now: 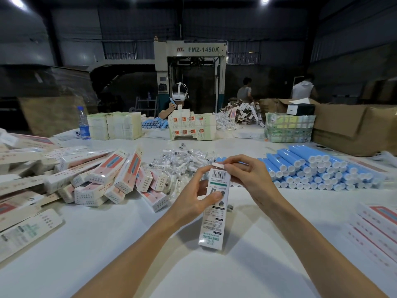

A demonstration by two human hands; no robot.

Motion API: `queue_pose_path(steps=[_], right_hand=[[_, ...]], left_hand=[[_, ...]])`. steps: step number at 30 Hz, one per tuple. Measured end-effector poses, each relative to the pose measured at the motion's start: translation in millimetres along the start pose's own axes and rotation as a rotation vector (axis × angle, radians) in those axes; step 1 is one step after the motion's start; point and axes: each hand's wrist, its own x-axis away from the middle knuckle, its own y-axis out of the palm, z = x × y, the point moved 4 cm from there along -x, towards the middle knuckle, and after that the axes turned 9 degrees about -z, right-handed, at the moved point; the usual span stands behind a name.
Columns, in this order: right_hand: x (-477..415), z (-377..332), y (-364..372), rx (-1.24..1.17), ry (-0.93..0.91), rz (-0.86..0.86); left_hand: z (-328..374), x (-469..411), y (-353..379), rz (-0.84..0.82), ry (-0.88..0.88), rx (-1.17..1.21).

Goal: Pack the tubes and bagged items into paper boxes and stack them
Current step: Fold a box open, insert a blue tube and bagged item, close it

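One white table (129, 244) (boxes (120, 177), tubes (318, 171)), dim hall (129, 29)

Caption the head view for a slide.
Left hand grips a paper box; right hand pinches its top flap, between piled boxes and stacked blue tubes.
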Motion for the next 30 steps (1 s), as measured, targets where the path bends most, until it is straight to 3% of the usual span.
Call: queue_pose_path(steps=[6,18,24,30], right_hand=[[2.5,-3.4,-6.6,-0.067,0.093,0.038],[7.8,1.4,-2.6,-0.125,0.122,-0.108],[8.5,5.8,4.8,0.051,0.065,-0.030],[8.0,4.1,9.7,0.077,0.034,-0.026]], left_hand=[[1.0,-0.3,2.7,-0.007,0.033,0.026],[-0.5,0.2,1.6,0.021,0.031,0.078],[-1.2,3.0,-0.3,0.060,0.026,0.106],[-1.2,3.3,-2.6,0.073,0.023,0.075]])
